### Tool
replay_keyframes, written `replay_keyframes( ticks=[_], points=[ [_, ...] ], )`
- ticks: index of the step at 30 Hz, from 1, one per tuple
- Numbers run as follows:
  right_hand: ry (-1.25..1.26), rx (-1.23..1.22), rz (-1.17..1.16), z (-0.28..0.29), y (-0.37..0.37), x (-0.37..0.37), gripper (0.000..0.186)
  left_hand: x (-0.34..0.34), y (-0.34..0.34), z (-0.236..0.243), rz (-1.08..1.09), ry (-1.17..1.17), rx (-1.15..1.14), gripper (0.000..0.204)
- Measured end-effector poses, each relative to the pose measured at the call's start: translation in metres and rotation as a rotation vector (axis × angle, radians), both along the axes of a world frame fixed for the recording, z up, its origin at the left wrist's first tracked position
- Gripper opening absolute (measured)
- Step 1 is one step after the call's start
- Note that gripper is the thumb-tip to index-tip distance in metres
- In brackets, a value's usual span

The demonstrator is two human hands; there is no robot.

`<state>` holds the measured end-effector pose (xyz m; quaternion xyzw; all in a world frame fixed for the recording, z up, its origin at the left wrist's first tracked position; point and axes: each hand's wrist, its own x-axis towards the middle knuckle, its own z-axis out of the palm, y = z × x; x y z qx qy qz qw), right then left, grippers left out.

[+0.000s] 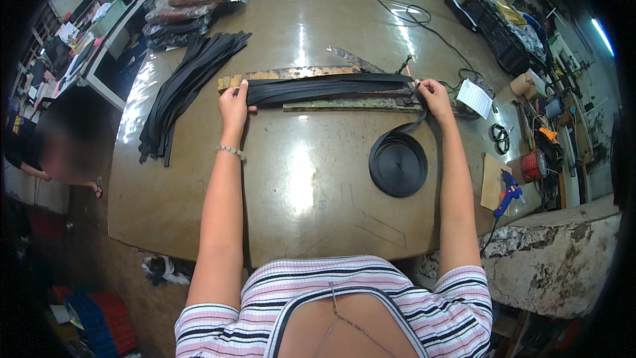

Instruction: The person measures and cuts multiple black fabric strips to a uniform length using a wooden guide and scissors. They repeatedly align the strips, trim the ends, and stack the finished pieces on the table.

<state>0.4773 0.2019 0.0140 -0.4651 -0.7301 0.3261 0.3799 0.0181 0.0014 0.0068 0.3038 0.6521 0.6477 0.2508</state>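
A layered bundle of black straps [318, 87] lies stretched across a worn wooden jig [301, 73]. At its left end my left hand [233, 107] is closed on the straps, with the thumb on top. My right hand [434, 101] pinches a black strap near the jig's right end, beside a small upright metal piece [405, 65]. From there the strap runs down to a coiled roll of black strap [397, 166] lying flat on the table. The exact grip of the right fingertips is small and partly hidden.
A pile of black straps [189, 93] lies on the table [305, 219] at the left. Plastic-wrapped bundles [192, 10] are stacked behind it. Right are a paper sheet [476, 98], scissors [500, 138], a red can [532, 167] and a blue glue gun [508, 193]. A cable [437, 30] crosses behind.
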Motion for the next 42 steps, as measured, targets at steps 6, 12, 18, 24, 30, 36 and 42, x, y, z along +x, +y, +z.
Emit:
replay_keyframes(
  ticks=[6, 12, 18, 24, 30, 36, 42],
  points=[
    [-0.435, 0.221, -0.066, 0.01, -0.006, 0.003, 0.036, 0.003, -0.002, 0.003, -0.009, -0.012, -0.003, 0.032],
    [-0.269, 0.139, -0.186, 0.12, -0.052, -0.035, 0.037, 0.004, -0.006, 0.0, -0.004, -0.007, 0.035, 0.032],
    [0.199, -0.233, 0.551, 0.155, -0.12, -0.225, 0.022, 0.001, -0.009, -0.007, -0.045, -0.044, 0.107, 0.027],
    [-0.083, -0.516, 0.538, 0.079, -0.109, -0.349, 0.021, -0.001, -0.009, -0.003, -0.084, -0.213, 0.179, 0.026],
    [-0.214, -0.396, 0.46, 0.069, -0.104, -0.352, 0.025, 0.004, -0.003, 0.003, 0.004, -0.097, 0.051, 0.037],
    [-0.012, -0.584, 0.698, 0.111, -0.11, -0.251, 0.028, 0.006, -0.001, 0.003, 0.052, -0.024, 0.048, 0.035],
    [0.036, -0.442, 0.523, 0.15, -0.1, -0.092, 0.026, 0.004, 0.001, 0.001, 0.06, 0.022, 0.007, 0.037]
  ],
)
